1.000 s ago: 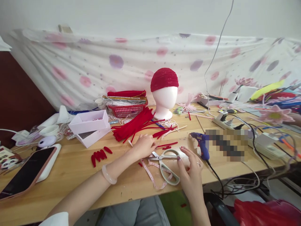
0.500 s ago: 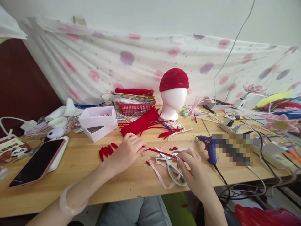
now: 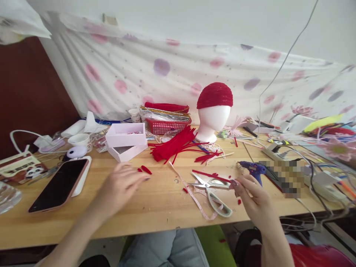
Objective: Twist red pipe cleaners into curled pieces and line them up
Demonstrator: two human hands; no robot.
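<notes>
My right hand (image 3: pixel 254 196) pinches one end of a short red chenille stem (image 3: pixel 210 175), which points left above the scissors. Fingers stretched and holding nothing that I can see, my left hand (image 3: pixel 119 187) hovers over small red folded chenille pieces (image 3: pixel 146 170), covering most of them. Between the hands, spread scissors (image 3: pixel 205 185) with pale handles lie on the table. A pink measuring tape (image 3: pixel 191 194) runs under them, among tiny red scraps (image 3: pixel 185 190). Behind lies a bundle of red chenille stems (image 3: pixel 172 146).
A white mannequin head (image 3: pixel 213 122) wears a red cap (image 3: pixel 215 95). Nearby are a red basket (image 3: pixel 168 127), white boxes (image 3: pixel 126 135), a phone (image 3: pixel 58 185), a blue glue gun (image 3: pixel 254 168) and a power strip (image 3: pixel 280 157) with cables. The table's front edge (image 3: pixel 155 235) is near my lap.
My left hand has let go of the red chenille stem and moved left, over the folded pieces. My right hand still holds the stem, slightly farther right. The view has shifted a little.
</notes>
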